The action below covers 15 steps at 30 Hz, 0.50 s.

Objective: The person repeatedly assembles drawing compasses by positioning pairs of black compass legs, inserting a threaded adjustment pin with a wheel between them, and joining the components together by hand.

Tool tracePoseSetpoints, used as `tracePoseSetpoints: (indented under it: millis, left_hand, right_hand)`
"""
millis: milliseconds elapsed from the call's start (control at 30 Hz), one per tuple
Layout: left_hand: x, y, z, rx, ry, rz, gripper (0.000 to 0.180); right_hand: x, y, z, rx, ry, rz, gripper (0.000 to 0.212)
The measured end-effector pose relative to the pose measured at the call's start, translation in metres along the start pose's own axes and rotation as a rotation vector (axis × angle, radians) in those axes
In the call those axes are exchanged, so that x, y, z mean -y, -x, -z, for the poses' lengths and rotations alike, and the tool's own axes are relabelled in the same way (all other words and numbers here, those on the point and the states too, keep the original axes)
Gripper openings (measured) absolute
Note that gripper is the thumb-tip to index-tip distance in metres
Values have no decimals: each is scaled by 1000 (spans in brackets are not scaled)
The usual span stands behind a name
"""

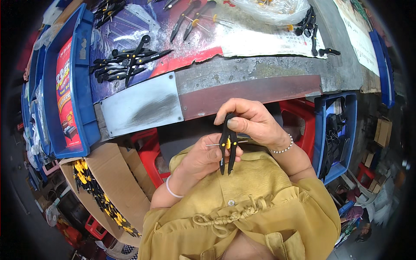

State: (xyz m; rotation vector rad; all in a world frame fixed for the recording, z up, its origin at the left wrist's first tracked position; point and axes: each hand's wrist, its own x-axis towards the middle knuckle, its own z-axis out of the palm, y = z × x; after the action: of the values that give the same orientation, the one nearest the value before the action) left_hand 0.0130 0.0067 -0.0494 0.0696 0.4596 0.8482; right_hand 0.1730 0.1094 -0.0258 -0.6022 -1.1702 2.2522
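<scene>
Mustard-yellow blouse [242, 212], knotted cord fastening at the chest, fills the lower frame nearest the lens. Left hand [201, 158]: fingers curled under and around a black compass [227, 147], cradling it from below, apparently to steady it close to the body for fine work; white band on that wrist. Right hand [253, 121]: clenched over the compass head from above, thumb pressed on the hinge, bead bracelet [281, 147] at the wrist. Compass: two slim black legs nearly closed, points hanging down toward the blouse, yellow fitting [228, 143] at mid-leg, a thin metal pin [214, 144] projecting sideways to the left through it; held in the air between chest and desk edge, touching nothing else. Desk [260, 71]: worn grey top with a red-brown front strip and a bare metal plate [141, 104]; a heap of like black compasses [128, 63] lies within left reach, more at upper right beside a clear plastic bag [277, 8]. Blue bins [82, 86] at left, another at right [320, 130] holding dark parts. Cardboard box [104, 182] at lower left, packed with yellow-and-black pieces. Red stool [149, 151] beneath.
</scene>
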Motion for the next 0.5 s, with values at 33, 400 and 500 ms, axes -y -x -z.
tracePoseSetpoints:
  millis: [33,400,500]
  left_hand:
    - [0,0,1,-3,-5,-3,43]
    - [-7,10,-22,-77,-195,-107,25]
    - [-6,18,-30,-218,-441,-231,19]
  right_hand:
    - [0,0,0,3,-9,-2,23]
    - [3,0,-6,-33,20,-33,20]
    - [6,2,-6,-50,127,-23,21]
